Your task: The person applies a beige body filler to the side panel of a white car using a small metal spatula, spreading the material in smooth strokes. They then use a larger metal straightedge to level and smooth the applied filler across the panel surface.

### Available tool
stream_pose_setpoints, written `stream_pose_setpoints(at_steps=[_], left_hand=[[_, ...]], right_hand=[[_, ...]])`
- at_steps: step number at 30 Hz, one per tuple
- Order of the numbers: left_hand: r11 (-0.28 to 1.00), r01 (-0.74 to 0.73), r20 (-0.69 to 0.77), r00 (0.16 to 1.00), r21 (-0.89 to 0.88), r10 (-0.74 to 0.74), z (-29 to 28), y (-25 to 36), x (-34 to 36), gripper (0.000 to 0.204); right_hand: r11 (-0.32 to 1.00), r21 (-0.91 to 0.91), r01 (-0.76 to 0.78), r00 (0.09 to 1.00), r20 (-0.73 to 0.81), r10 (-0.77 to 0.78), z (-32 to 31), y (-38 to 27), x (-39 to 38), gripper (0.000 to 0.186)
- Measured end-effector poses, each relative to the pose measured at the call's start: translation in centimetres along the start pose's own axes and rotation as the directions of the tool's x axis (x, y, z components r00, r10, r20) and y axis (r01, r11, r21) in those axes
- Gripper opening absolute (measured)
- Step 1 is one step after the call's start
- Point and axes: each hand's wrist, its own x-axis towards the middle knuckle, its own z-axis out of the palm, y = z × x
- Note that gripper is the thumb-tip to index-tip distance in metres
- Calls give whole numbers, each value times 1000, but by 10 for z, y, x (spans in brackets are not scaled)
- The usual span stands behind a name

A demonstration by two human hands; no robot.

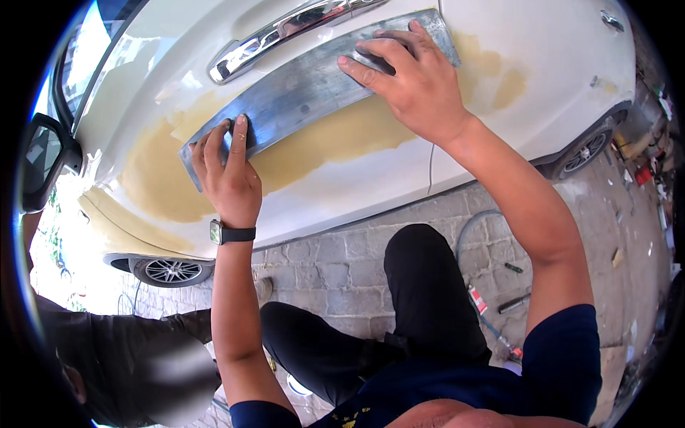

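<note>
Against the side of a white car [564, 64], a long grey sanding board [303, 96] lies flat over a patch of tan body filler [328, 146]. My left hand [230, 175], with a black-banded watch on its wrist, is closed round the dark knob at the board's left end. On the knob near the right end, my right hand [421, 85] is curled with its thumb on the board. The filler shows below the board and past both ends. Much of each knob is hidden by my fingers.
A chrome door handle [278, 36] sits just above the board. At the left are the side mirror [46, 160] and another person in dark clothes [135, 364]. A hose [467, 235] and small tools lie on the paving [335, 274]; litter lines the far right.
</note>
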Motion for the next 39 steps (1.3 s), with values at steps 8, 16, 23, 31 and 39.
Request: stream_pose_setpoints(at_steps=[8,16,23,31,39], left_hand=[[1000,-23,6,1000,14,23,11,4,-21,64],[997,-58,19,998,52,58,30,7,-63,57],[995,-82,5,997,54,82,45,6,-98,55],[994,-104,-2,995,17,104,58,6,-138,48],[997,-60,108,992,-49,65,56,14,-182,52]], right_hand=[[999,20,-36,997,-65,37,19,-7,-42,47],[993,17,-118,989,-91,119,31,-33,-90,44],[984,1,-177,979,-103,176,44,-60,-130,43],[969,41,-242,969,-36,244,49,-96,-174,46],[959,57,-279,959,60,276,45,-130,-216,43]])
